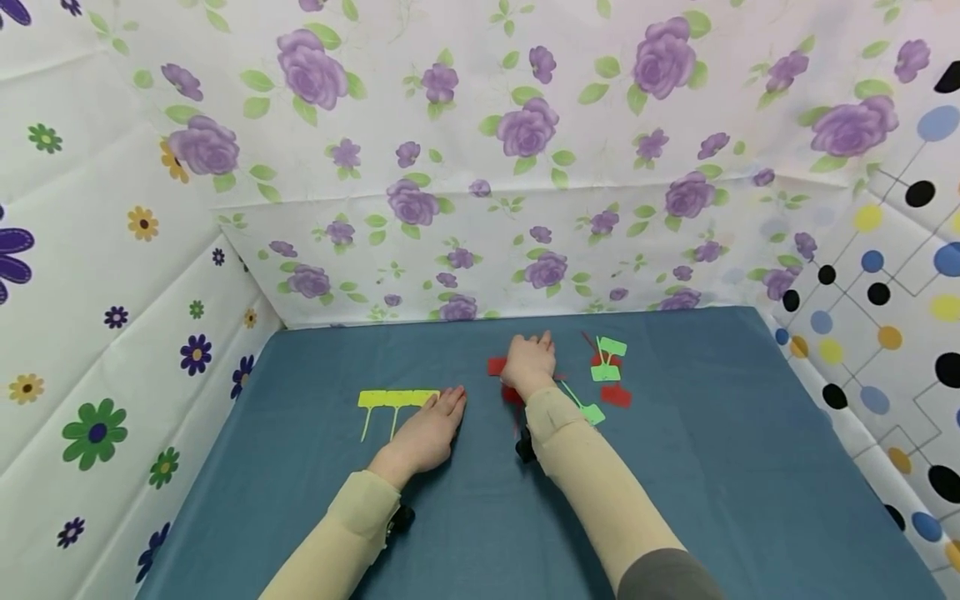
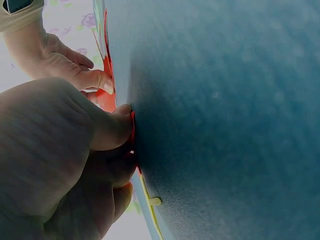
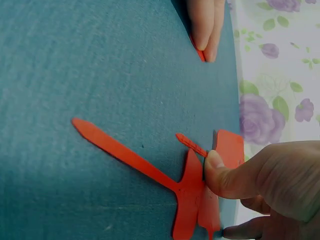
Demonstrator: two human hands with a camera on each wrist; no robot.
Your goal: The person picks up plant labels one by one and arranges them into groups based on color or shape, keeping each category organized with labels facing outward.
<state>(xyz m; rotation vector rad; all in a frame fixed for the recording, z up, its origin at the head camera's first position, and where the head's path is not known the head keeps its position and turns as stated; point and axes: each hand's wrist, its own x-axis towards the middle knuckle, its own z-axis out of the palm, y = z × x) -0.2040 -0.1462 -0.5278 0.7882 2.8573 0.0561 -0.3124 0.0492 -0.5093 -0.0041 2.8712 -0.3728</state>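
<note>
Red tags (image 3: 185, 212), T-shaped: on the blue cloth (image 1: 450, 533), mostly clustered about the right hand (image 1: 531, 360); faint marks, too small to read. Right hand: thumb and fingers pinching one red tag. Left hand (image 1: 426, 433): fingers straight, together, tips on another, just beside yellow tags (image 1: 386, 398) in a row. Green tags (image 1: 605, 373): right of right hand.

You can read no words, brands, numbers or signs in any view. On the long-stemmed red tag (image 3: 185, 210), your right wrist view shows only faint marks, too indistinct to read.
</note>
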